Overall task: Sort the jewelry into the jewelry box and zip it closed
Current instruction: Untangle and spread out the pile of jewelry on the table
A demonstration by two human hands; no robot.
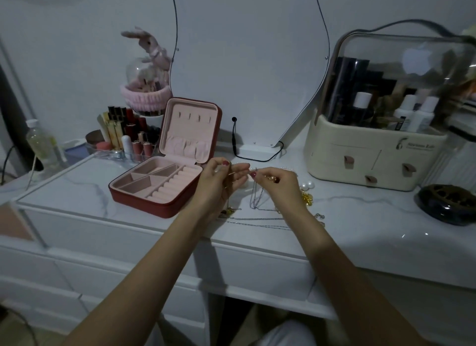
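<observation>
I hold a thin silver chain (pixel 256 191) up between my two hands, above the white tabletop (pixel 77 188) and just to the right of the open jewelry box (pixel 157 188). My left hand (pixel 221 183) pinches one end of it between thumb and forefinger, and my right hand (pixel 279 183) pinches the other end the same way; the rest of the chain hangs down in a loop under my right hand. In the right hand I think there is also something small and golden, but I cannot tell what it is. The box stands to the left with its lid up, and its pink compartments look empty. More jewelry (pixel 306 195) lies on the table near and to the right of my hands: pearl pieces, a golden piece, and other thin chains. In my judgement the step now is to straighten this chain, or to close its clasp, before it goes in the box. To do it well I should keep the pinch light but sure, keep the ends apart so the loop does not twist, and lift it free of the other chains below, because thin chains tangle easily. Then I can lower it slowly into one compartment.
</observation>
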